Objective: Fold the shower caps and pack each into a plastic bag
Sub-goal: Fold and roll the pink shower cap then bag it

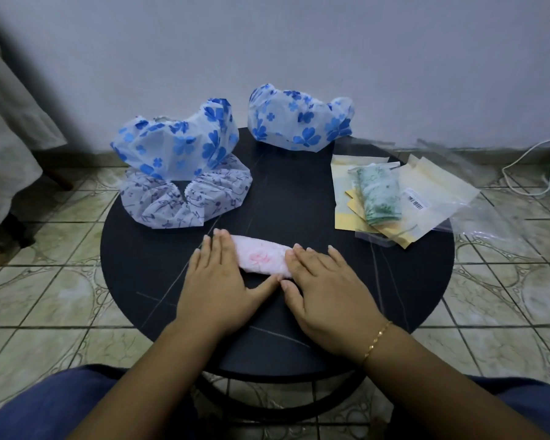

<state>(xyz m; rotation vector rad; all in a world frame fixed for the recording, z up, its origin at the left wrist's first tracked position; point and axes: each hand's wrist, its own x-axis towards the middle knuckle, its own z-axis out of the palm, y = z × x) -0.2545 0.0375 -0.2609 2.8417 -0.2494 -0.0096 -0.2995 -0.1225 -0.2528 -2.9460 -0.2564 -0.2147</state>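
A pink shower cap (261, 258), folded into a narrow strip, lies on the round black table (159, 312) near its front. My left hand (218, 277) lies flat on the strip's left end and my right hand (324, 290) flat on its right end; the thumbs nearly touch in front of it. A blue-flowered cap (178, 144) sits on a purple-sprigged cap (188, 198) at the back left. Another blue-flowered cap (299, 122) stands at the back. On the right, a folded green cap (380, 193) lies in a clear plastic bag on a pile of bags (426, 185).
The table stands on a tiled floor close to a pale wall. A white cable (527, 154) runs along the floor at the far right. Grey fabric (7, 122) hangs at the left. My knees in blue cloth are at the bottom.
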